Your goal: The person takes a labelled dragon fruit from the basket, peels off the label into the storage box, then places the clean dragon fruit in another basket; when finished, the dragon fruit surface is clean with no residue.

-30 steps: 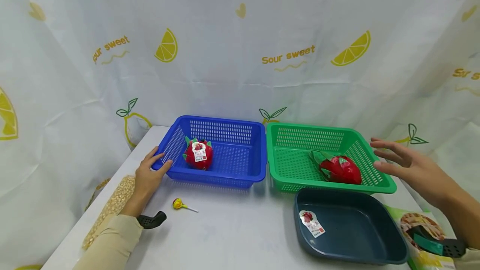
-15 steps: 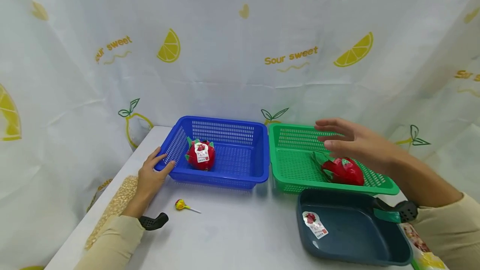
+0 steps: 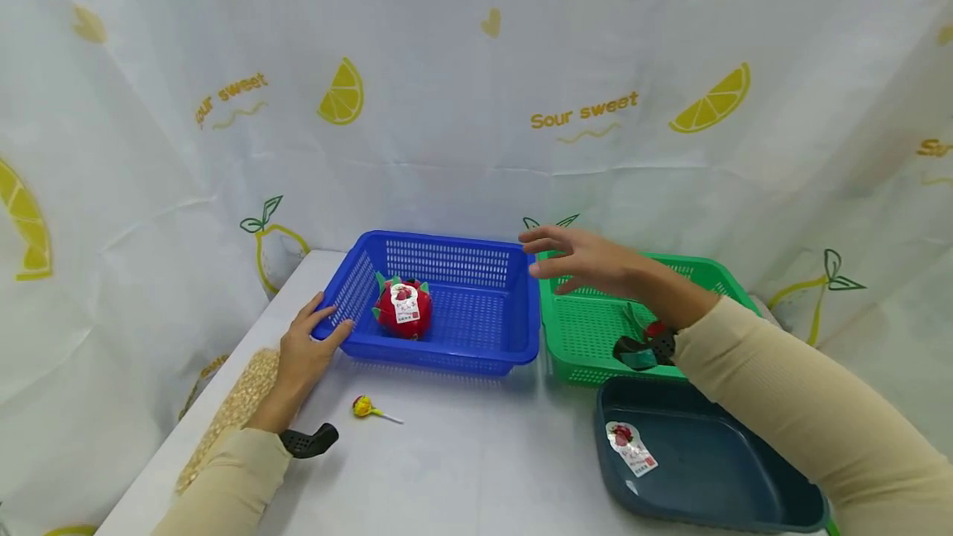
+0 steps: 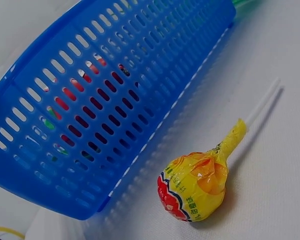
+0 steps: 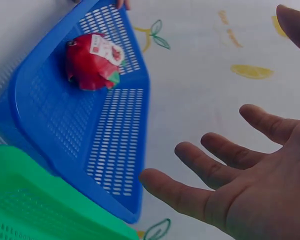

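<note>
My left hand (image 3: pixel 305 354) touches the front left corner of a blue plastic basket (image 3: pixel 439 361), thumb spread from the fingers; in the left wrist view almost all of it is out of frame. A red dragon fruit (image 3: pixel 404 309) with a white label sits inside, toward the left. My right hand (image 3: pixel 584 261) hovers near the blue basket's right rim and the green basket's left end. Its fingers (image 5: pixel 205 165) are spread with nothing between them. The green basket (image 3: pixel 584 313) is partly behind the right arm, which covers most of a second dragon fruit (image 3: pixel 655 329).
A yellow-wrapped lollipop (image 3: pixel 365 407) lies on the white table (image 3: pixel 462 453) before the blue basket. A bag of pale kernels (image 3: pixel 238 404) lies left, partly under the left arm. At front right stands a dark blue basin (image 3: pixel 700 470) bearing a label (image 3: pixel 631 447). A lemon-print sheet hangs behind.
My right hand has swung left from the green basket's right side, across it, to beside the blue basket's right end. The left hand stays at the blue basket's corner.
</note>
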A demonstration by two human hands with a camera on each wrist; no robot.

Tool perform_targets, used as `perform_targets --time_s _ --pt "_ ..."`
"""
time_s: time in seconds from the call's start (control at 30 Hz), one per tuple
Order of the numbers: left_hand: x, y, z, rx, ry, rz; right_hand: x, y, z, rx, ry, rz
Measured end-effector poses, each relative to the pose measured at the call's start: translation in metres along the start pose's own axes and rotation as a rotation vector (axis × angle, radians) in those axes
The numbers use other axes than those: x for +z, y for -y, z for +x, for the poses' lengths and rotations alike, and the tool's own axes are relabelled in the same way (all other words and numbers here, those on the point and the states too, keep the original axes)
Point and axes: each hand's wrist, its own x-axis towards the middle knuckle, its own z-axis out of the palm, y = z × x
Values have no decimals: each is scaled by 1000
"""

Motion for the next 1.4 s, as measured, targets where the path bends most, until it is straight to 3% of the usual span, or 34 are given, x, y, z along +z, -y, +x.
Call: perform_targets --time_s 0.17,0.6,0.87,1.27,1.4 --pt "-6 5 -2 -42 9 21 16 -6 47 54 68 -11" --pt "-13 1 2 -33 13 25 62 -23 143 151 114 -151" --pt "-11 0 1 -21 20 31 73 -25 175 139 163 -244" --pt "-2 -1 1 -27 33 14 106 -45 204 148 170 -351" --pt "2 -2 3 -26 30 8 114 -51 211 109 177 -391"
